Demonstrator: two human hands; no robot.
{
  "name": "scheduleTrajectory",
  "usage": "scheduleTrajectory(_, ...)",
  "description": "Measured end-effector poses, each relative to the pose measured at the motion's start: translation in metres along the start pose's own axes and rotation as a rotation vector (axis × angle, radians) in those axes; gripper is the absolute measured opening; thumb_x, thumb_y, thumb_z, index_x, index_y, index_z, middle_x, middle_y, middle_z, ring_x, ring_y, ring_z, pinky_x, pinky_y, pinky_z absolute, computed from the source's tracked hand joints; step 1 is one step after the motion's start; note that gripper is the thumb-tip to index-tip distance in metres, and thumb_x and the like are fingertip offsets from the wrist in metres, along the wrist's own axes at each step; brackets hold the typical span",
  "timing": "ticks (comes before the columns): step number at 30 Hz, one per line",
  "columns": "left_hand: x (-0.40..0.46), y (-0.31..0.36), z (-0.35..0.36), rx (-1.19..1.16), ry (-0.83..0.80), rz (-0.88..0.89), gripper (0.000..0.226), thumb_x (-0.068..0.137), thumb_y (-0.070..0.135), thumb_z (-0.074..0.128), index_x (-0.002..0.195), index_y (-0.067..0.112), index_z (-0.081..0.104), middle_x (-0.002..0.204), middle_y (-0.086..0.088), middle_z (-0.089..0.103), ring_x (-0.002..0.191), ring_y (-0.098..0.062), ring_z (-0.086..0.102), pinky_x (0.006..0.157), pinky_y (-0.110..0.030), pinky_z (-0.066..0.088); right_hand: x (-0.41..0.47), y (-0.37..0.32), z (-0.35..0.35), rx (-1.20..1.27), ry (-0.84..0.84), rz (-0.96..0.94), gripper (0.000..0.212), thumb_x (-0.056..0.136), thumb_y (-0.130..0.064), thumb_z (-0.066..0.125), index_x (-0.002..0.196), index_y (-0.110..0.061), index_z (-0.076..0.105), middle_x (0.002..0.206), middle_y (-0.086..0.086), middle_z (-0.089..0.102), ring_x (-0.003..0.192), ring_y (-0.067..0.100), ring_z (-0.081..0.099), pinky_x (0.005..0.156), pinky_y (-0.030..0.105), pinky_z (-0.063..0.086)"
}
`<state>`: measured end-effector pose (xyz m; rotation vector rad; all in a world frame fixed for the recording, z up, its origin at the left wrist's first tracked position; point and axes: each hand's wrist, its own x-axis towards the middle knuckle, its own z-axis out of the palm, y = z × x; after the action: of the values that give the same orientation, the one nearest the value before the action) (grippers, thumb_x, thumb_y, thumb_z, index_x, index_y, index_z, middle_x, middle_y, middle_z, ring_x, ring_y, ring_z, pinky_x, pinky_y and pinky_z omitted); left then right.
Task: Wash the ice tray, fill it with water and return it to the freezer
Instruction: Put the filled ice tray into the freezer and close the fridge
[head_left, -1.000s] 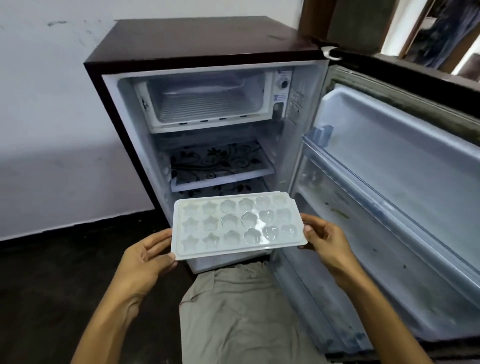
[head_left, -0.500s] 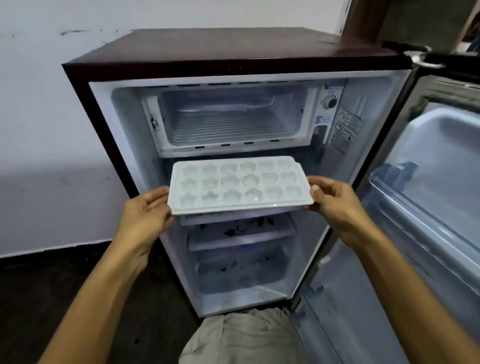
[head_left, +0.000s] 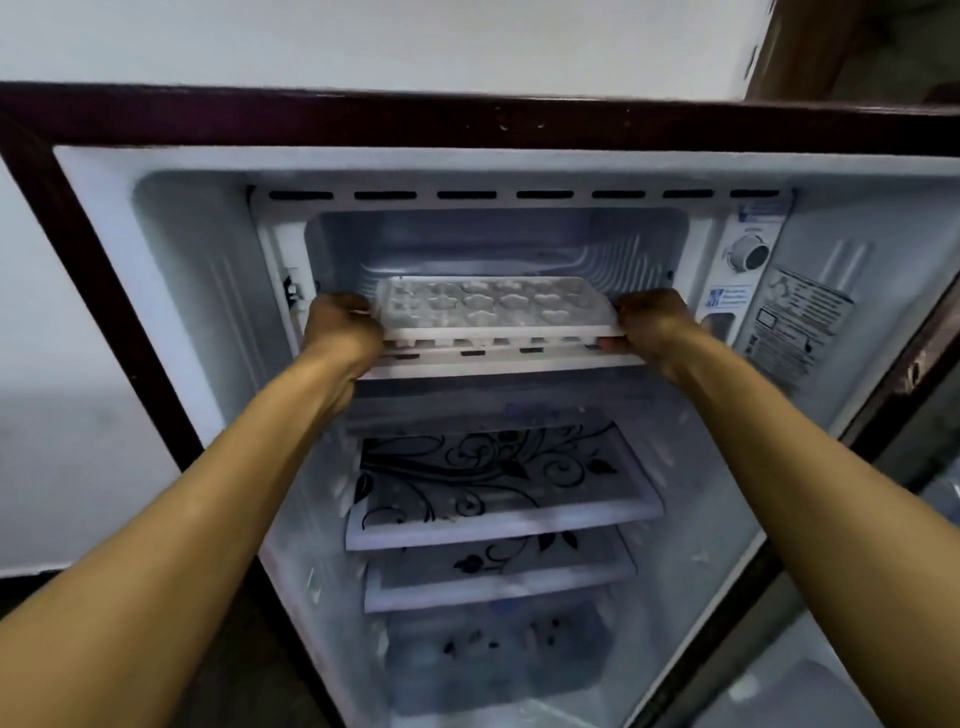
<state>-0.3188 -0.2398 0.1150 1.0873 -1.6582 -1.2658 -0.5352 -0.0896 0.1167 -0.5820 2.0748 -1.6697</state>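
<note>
The white ice tray (head_left: 493, 307), with star and flower shaped cells, is level and partly inside the freezer compartment (head_left: 498, 244) at the top of the small open fridge. My left hand (head_left: 340, 327) grips the tray's left end. My right hand (head_left: 652, 325) grips its right end, thumb under the rim. The tray hovers just above the freezer's front lip (head_left: 498, 361). I cannot tell whether there is water in the cells.
A thermostat dial (head_left: 748, 254) and labels sit right of the freezer opening. Below are two glass shelves with black floral print (head_left: 493, 483) and a lower drawer (head_left: 498, 654). The open door (head_left: 924, 415) stands at the right. A white wall is on the left.
Both hands raised the tray from in front of the shelves up and forward into the freezer opening. The camera moved much closer to the fridge.
</note>
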Motion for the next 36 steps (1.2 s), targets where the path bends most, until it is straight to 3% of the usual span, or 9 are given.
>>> scheduleTrajectory(5,0.031,-0.007,0.014,-0.065,-0.007,-0.035,0.031,0.088,-0.008,0.058,0.065,0.013,0.050,0.088,-0.012,0.060,0.098,-0.038,0.062,0.090,-0.055,0.051,0.035,-0.002,0.010,-0.108,-0.016,-0.009,0.024,0.095,-0.003,0.052,0.116,0.006,0.058,0.115,0.017,0.064,0.098,0.034,0.066,0.066,0.037,0.059)
scheduleTrajectory(8,0.045,-0.009,0.020,0.034,0.000,-0.010,0.032,0.089,-0.007,0.053,0.068,0.017,0.048,0.097,-0.014,0.055,0.097,-0.032,0.060,0.092,-0.053,0.050,0.046,-0.004,0.015,-0.114,0.002,0.028,0.024,0.097,-0.009,0.050,0.116,0.004,0.056,0.111,0.015,0.063,0.087,0.031,0.068,0.070,0.036,0.060)
scheduleTrajectory(14,0.068,-0.013,0.031,0.066,-0.013,-0.041,0.026,0.089,-0.005,0.056,0.113,0.005,0.056,0.111,-0.020,0.060,0.103,-0.038,0.062,0.092,-0.047,0.052,0.058,-0.007,0.019,-0.079,0.015,0.055,0.027,0.096,-0.004,0.048,0.122,0.006,0.052,0.118,0.022,0.060,0.102,0.037,0.065,0.084,0.046,0.055)
scheduleTrajectory(18,0.076,-0.018,0.034,0.105,0.021,-0.042,0.018,0.089,-0.007,0.054,0.083,0.010,0.051,0.103,-0.018,0.057,0.105,-0.040,0.060,0.093,-0.050,0.050,0.063,-0.005,0.021,-0.049,0.021,0.057,0.025,0.096,-0.006,0.049,0.117,0.006,0.054,0.116,0.021,0.062,0.097,0.035,0.067,0.068,0.035,0.058)
scheduleTrajectory(23,0.061,-0.018,0.034,0.171,0.149,0.033,0.036,0.090,0.000,0.052,0.126,0.001,0.049,0.129,-0.019,0.054,0.119,-0.032,0.052,0.101,-0.031,0.041,0.057,-0.001,0.018,-0.059,0.092,0.029,0.015,0.097,-0.002,0.044,0.083,-0.004,0.049,0.102,0.017,0.062,0.085,0.032,0.068,0.055,0.028,0.057)
scheduleTrajectory(26,0.038,-0.015,0.029,0.224,0.203,0.127,0.037,0.091,0.003,0.049,0.128,0.001,0.051,0.129,-0.018,0.056,0.119,-0.032,0.051,0.093,-0.026,0.038,0.049,0.001,0.013,-0.223,0.135,-0.054,0.022,0.092,-0.001,0.044,0.072,-0.005,0.051,0.098,0.024,0.067,0.086,0.035,0.067,0.076,0.041,0.056)
scheduleTrajectory(30,0.008,-0.005,0.019,0.271,0.161,0.203,0.031,0.090,0.000,0.045,0.119,0.000,0.055,0.123,-0.019,0.060,0.115,-0.034,0.053,0.086,-0.028,0.039,0.024,0.000,0.004,-0.319,0.107,-0.132,0.031,0.084,0.005,0.043,0.059,-0.013,0.046,0.082,0.018,0.057,0.078,0.028,0.056,0.070,0.042,0.049)
scheduleTrajectory(33,-0.016,0.006,0.009,0.337,0.082,0.246,0.043,0.093,0.003,0.044,0.135,0.004,0.046,0.138,-0.015,0.052,0.123,-0.031,0.050,0.097,-0.027,0.038,-0.008,-0.003,-0.005,-0.323,0.027,-0.162,0.024,0.083,0.007,0.047,0.079,-0.012,0.060,0.090,0.015,0.057,0.079,0.027,0.055,0.070,0.039,0.048)
scheduleTrajectory(36,-0.053,0.017,-0.003,0.418,-0.021,0.289,0.047,0.094,0.006,0.045,0.141,0.009,0.040,0.140,-0.013,0.050,0.095,-0.019,0.057,0.081,-0.021,0.039,-0.056,-0.006,-0.015,-0.380,-0.036,-0.176,0.027,0.086,0.000,0.049,0.109,-0.009,0.061,0.097,0.011,0.060,0.071,0.017,0.056,0.061,0.024,0.050)
